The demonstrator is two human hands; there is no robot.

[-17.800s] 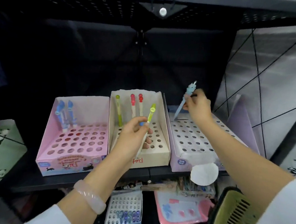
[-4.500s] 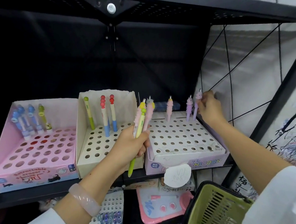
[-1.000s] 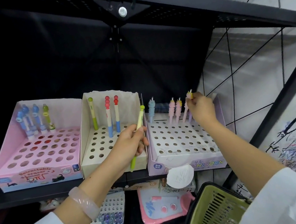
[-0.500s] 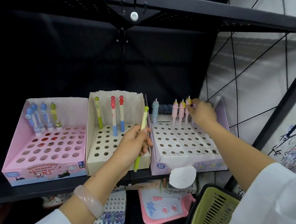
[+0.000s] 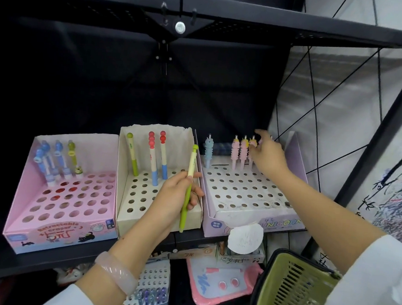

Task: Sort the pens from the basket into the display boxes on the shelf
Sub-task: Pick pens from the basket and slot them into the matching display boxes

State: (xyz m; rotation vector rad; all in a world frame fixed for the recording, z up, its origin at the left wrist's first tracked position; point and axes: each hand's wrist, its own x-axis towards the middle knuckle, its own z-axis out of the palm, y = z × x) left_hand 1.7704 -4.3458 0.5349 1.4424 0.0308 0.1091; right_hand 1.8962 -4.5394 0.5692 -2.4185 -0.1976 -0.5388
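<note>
The left hand [image 5: 177,193], wrist bent upward, reaches to the cream cardboard display box [image 5: 144,196], its grip pinching a slim green-and-cream pen with a ball top [image 5: 188,187] held nearly upright. The right hand [image 5: 267,157] stretches to the back row of the lilac perforated display box [image 5: 251,203], fingers loosely spread beside the pink ridged pens [image 5: 242,153] standing there, grasping nothing I can make out. A green plastic basket [image 5: 292,289] sits below that arm.

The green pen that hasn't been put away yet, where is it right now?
In the head view the green pen is near the middle, held upright in the left hand, in front of the cream display box that stands between the pink box and the unicorn box.
</note>
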